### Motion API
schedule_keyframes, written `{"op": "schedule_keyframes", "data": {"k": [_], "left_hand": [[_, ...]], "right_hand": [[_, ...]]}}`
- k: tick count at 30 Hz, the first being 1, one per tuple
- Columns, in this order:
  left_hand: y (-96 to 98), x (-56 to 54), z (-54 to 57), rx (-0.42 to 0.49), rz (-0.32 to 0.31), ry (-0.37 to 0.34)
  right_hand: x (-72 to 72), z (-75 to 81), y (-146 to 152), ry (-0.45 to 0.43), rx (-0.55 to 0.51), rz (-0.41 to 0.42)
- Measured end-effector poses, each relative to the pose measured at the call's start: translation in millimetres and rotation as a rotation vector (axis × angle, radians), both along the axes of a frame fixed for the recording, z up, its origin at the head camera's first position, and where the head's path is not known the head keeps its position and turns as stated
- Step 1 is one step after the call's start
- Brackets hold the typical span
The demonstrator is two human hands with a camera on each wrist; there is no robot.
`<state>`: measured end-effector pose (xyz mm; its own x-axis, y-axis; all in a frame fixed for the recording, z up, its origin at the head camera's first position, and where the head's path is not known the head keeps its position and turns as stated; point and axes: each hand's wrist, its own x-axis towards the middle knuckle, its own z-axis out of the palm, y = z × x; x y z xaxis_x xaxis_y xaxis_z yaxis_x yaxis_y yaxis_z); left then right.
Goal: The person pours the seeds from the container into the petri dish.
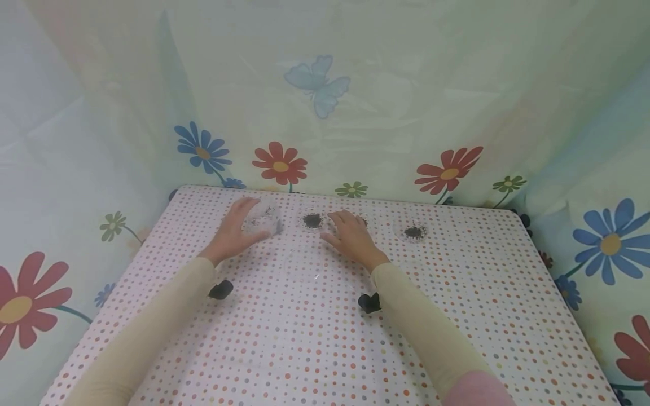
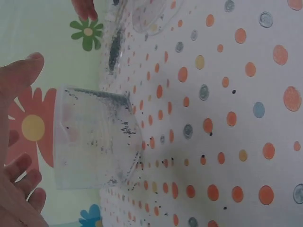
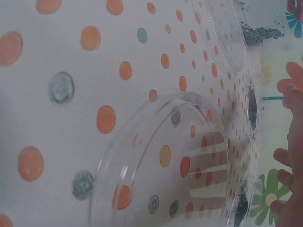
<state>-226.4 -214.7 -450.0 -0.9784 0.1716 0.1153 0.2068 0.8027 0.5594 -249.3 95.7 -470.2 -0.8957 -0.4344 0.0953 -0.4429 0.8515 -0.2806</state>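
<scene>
A clear plastic cup (image 2: 90, 146) with dark grains clinging to its wall and bottom stands at the back left of the table. My left hand (image 1: 235, 230) spreads thumb and fingers around it; the left wrist view shows a gap between hand and cup. To the right, my right hand (image 1: 354, 239) hovers with loosely extended fingers, holding nothing. Beside its fingertips is a clear shallow dish with a dark grain pile (image 1: 312, 220). Another dark pile (image 1: 362, 220) is partly hidden behind this hand. A clear round lid (image 3: 163, 101) lies below it.
Farther right sits another dish with a dark pile (image 1: 413, 232). A second clear lid (image 1: 303, 265) lies between the hands, nearer me. Loose grains dot the spotted tablecloth (image 1: 304, 349) near the cup. A flowered curtain (image 1: 386, 101) hangs behind the table.
</scene>
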Motion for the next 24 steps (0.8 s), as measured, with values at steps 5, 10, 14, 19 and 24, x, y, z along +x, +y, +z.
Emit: {"op": "schedule_keyframes", "data": {"k": [5, 10, 14, 19, 24], "left_hand": [[0.2, 3.4, 5.3, 0.006, -0.05, -0.034], [3.1, 8.2, 11.1, 0.049, -0.065, -0.103], [4.6, 10.9, 15.0, 0.074, -0.099, -0.119], [6.0, 12.5, 17.4, 0.092, -0.168, -0.113], [10.9, 14.6, 19.5, 0.102, -0.201, -0.142]], "right_hand": [[0.4, 0.8, 0.1, -0.004, 0.004, -0.001], [0.3, 1.6, 0.1, -0.017, 0.008, -0.008], [0.1, 1.2, 0.2, -0.019, -0.002, -0.003], [-1.5, -1.6, 0.7, -0.003, -0.006, 0.006], [-2.2, -2.4, 0.4, 0.0, -0.001, 0.009]]}}
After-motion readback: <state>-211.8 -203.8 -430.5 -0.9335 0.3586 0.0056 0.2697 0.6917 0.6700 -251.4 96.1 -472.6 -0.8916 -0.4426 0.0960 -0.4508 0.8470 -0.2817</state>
